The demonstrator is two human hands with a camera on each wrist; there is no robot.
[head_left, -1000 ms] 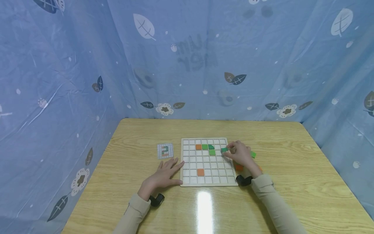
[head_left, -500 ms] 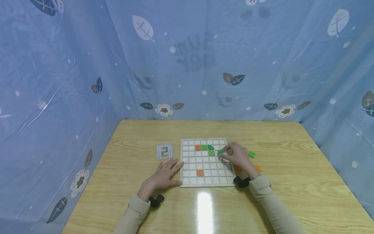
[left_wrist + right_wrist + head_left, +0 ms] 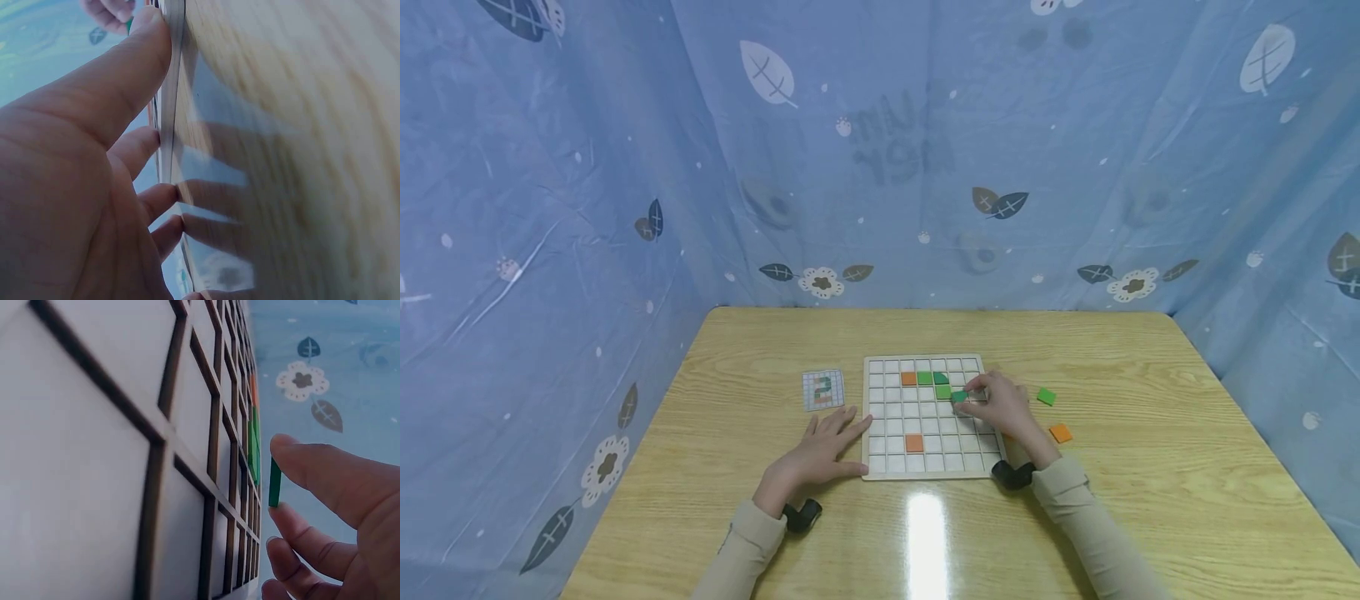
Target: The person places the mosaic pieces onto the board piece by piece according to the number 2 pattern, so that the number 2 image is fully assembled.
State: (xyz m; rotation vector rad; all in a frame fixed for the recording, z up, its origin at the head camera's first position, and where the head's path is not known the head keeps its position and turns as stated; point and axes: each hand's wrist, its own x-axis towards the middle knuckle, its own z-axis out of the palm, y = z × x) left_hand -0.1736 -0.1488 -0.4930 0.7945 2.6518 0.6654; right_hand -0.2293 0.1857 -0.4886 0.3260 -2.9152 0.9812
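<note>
At the far left of the wooden surface lies a small pattern card, face up just beside the grid board, where it can be read while the squares are filled. The left hand rests flat on the surface against the board's left edge, its fingers straight and spread, holding nothing; the left wrist view shows the fingertips touching the board's rim, most likely to keep it from sliding.

On the board, an orange tile and two green tiles sit in a row near the top, another green tile sits a row below, and a lone orange tile lies lower down.

The right hand hovers over the board's right part and pinches a dark green tile between thumb and forefinger, the other fingers loosely curled. The right wrist view shows that tile edge-on, held by its ends, just above the cells and next to the seated green ones, apparently so that it can drop squarely into a cell.

To the right of the board, a spare green tile and a spare orange tile lie loose on the surface within easy reach of that hand.
</note>
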